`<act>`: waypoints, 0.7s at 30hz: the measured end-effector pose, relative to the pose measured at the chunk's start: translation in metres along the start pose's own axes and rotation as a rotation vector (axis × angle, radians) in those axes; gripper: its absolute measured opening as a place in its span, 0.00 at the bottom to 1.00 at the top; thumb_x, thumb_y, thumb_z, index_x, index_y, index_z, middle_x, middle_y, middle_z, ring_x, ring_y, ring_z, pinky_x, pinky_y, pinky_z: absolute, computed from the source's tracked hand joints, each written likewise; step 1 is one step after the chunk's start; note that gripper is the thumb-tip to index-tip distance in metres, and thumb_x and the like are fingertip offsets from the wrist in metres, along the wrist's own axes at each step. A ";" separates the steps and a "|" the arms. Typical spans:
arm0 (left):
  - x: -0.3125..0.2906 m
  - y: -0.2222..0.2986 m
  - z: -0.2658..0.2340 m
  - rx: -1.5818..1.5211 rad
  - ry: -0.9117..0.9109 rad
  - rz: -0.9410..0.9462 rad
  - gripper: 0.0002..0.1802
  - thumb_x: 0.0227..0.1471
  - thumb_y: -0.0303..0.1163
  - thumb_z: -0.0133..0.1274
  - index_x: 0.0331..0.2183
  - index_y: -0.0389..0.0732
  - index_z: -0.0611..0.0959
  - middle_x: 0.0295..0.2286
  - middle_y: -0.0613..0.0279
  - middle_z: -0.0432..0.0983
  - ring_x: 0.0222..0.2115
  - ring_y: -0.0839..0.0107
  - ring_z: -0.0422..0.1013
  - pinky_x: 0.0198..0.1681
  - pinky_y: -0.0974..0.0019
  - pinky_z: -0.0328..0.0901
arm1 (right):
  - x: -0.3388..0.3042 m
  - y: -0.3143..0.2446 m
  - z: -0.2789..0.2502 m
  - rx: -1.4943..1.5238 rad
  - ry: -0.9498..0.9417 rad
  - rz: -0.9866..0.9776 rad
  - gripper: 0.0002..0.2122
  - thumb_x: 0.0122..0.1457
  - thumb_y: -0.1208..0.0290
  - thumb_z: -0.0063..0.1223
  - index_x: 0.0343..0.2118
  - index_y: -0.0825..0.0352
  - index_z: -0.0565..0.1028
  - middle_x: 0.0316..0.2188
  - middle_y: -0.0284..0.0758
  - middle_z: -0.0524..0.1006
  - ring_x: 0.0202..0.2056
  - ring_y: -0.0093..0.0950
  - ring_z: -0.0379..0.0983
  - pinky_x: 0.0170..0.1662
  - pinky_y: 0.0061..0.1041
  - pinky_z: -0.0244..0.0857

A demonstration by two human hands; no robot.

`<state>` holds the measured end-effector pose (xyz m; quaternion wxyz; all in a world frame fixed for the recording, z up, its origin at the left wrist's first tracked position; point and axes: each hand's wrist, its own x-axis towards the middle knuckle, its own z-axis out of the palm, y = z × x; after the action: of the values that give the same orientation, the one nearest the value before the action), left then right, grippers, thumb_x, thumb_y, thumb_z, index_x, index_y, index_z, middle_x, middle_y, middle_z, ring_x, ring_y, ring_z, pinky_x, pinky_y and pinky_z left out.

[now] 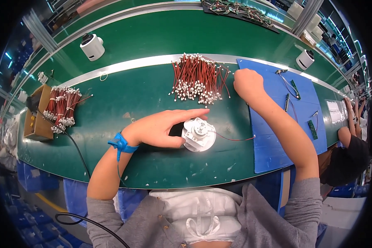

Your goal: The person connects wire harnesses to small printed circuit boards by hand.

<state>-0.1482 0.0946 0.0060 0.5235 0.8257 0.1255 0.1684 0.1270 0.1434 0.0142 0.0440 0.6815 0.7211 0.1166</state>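
Wrist strap: blue band (pixel 123 143) on the left wrist, its thin cord dropping toward the near edge, most likely worn to keep static off the electronics.
White round unit (pixel 199 134): on the bench (pixel 161 167), near the middle, right before the person, where both hands can get at it; its mechanism side faces up.
Left hand (pixel 163 126): spread wide, thumb at the unit's left edge and forefinger stretched past its far edge; it looks like a loose steadying hold rather than a grip.
Thin red lead (pixel 233 139): runs right from the unit, its small plug at the edge of the blue mat (pixel 268 155), clear of the left hand.
Boxed wires (pixel 64 105): tied bundles at the left, leaning out of a cardboard box (pixel 39 128), perhaps as reserve.
Right hand (pixel 249 82): farther off, curled in, just right of the wire pile; its fingertips are hidden, so I cannot tell whether it holds anything.
Wire pile (pixel 200 78): loose red wires with white plugs, heaped beyond the unit, seemingly for easy picking.
Small green boards (pixel 313 129): spread apart on the mat, presumably so their leads don't tangle.
White housings (pixel 92 47): two, far left and far right, beyond the pale rail.
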 end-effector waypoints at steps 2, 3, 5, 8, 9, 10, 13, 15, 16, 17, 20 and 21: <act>-0.005 0.000 0.003 0.071 0.005 0.049 0.42 0.35 0.27 0.50 0.57 0.39 0.60 0.49 0.51 0.66 0.49 0.57 0.64 0.54 0.61 0.56 | 0.002 -0.002 0.001 0.003 0.001 0.020 0.06 0.45 0.72 0.49 0.22 0.69 0.77 0.22 0.44 0.76 0.29 0.41 0.75 0.32 0.38 0.70; -0.006 0.002 0.005 0.071 0.005 0.051 0.42 0.35 0.27 0.50 0.57 0.39 0.60 0.49 0.51 0.66 0.49 0.57 0.64 0.54 0.61 0.56 | 0.001 -0.002 0.000 0.009 0.000 0.030 0.07 0.44 0.72 0.50 0.21 0.69 0.76 0.22 0.45 0.76 0.30 0.42 0.75 0.32 0.38 0.70; -0.008 0.007 0.007 0.110 0.031 0.050 0.38 0.37 0.30 0.54 0.54 0.38 0.65 0.48 0.52 0.67 0.48 0.57 0.64 0.53 0.60 0.56 | 0.002 -0.001 -0.002 0.013 0.002 0.036 0.07 0.44 0.71 0.50 0.20 0.68 0.76 0.23 0.45 0.76 0.30 0.42 0.75 0.33 0.39 0.69; -0.012 0.004 0.011 0.182 0.035 0.063 0.35 0.38 0.34 0.58 0.51 0.38 0.69 0.46 0.53 0.69 0.48 0.58 0.65 0.52 0.60 0.57 | -0.004 0.005 -0.008 0.142 0.031 0.073 0.07 0.44 0.70 0.50 0.21 0.69 0.75 0.21 0.45 0.76 0.26 0.41 0.74 0.30 0.36 0.69; -0.012 0.002 0.013 0.178 0.034 0.068 0.35 0.38 0.34 0.58 0.51 0.38 0.69 0.46 0.53 0.69 0.48 0.58 0.65 0.52 0.60 0.57 | -0.008 0.010 -0.014 0.301 0.075 0.097 0.08 0.44 0.70 0.50 0.23 0.70 0.73 0.20 0.43 0.75 0.24 0.38 0.74 0.28 0.32 0.68; -0.012 0.001 0.014 0.169 0.066 0.067 0.33 0.39 0.34 0.58 0.49 0.37 0.70 0.45 0.54 0.70 0.47 0.60 0.65 0.52 0.61 0.58 | -0.013 0.014 -0.022 0.459 0.120 0.119 0.08 0.44 0.70 0.50 0.25 0.70 0.72 0.19 0.41 0.75 0.22 0.34 0.74 0.27 0.29 0.67; -0.015 -0.012 0.019 0.081 0.172 0.024 0.30 0.41 0.35 0.58 0.48 0.36 0.70 0.43 0.54 0.71 0.45 0.63 0.67 0.49 0.63 0.60 | -0.044 0.005 -0.048 0.963 0.116 0.020 0.06 0.48 0.72 0.51 0.26 0.70 0.70 0.18 0.35 0.75 0.22 0.20 0.71 0.27 0.20 0.64; -0.016 -0.025 0.026 -0.171 0.258 -0.021 0.26 0.46 0.34 0.57 0.47 0.36 0.70 0.40 0.58 0.72 0.41 0.71 0.68 0.46 0.68 0.62 | -0.074 -0.011 -0.057 1.037 0.387 -0.187 0.03 0.48 0.79 0.50 0.28 0.69 0.71 0.20 0.32 0.74 0.22 0.16 0.68 0.26 0.17 0.62; -0.015 -0.027 0.028 -0.178 0.262 -0.023 0.26 0.46 0.34 0.57 0.47 0.36 0.70 0.40 0.58 0.72 0.41 0.71 0.68 0.46 0.68 0.62 | -0.090 -0.019 -0.063 0.977 0.401 -0.241 0.04 0.47 0.81 0.51 0.28 0.69 0.72 0.21 0.31 0.73 0.21 0.18 0.67 0.25 0.18 0.61; -0.013 -0.027 0.030 -0.315 0.292 -0.098 0.25 0.47 0.33 0.56 0.47 0.37 0.70 0.40 0.59 0.72 0.41 0.72 0.68 0.45 0.69 0.63 | -0.102 -0.026 -0.063 0.922 0.415 -0.297 0.06 0.45 0.82 0.52 0.29 0.68 0.73 0.21 0.31 0.72 0.21 0.19 0.67 0.24 0.18 0.60; -0.001 -0.028 0.038 -0.492 0.325 -0.154 0.24 0.49 0.31 0.56 0.47 0.36 0.70 0.39 0.62 0.71 0.40 0.76 0.68 0.43 0.71 0.64 | -0.125 -0.038 -0.050 0.581 0.459 -0.630 0.11 0.39 0.80 0.59 0.29 0.66 0.74 0.16 0.30 0.64 0.17 0.28 0.61 0.20 0.25 0.57; 0.002 -0.028 0.040 -0.529 0.341 -0.186 0.25 0.49 0.32 0.56 0.47 0.35 0.70 0.40 0.61 0.71 0.40 0.76 0.68 0.43 0.71 0.64 | -0.128 -0.042 -0.042 0.558 0.476 -0.637 0.11 0.39 0.79 0.60 0.29 0.65 0.75 0.16 0.30 0.63 0.17 0.27 0.61 0.20 0.25 0.56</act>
<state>-0.1313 0.0746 -0.0351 0.7043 0.6063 0.2379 0.2825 0.0854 0.0102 0.0327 -0.2731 0.3670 0.8877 0.0525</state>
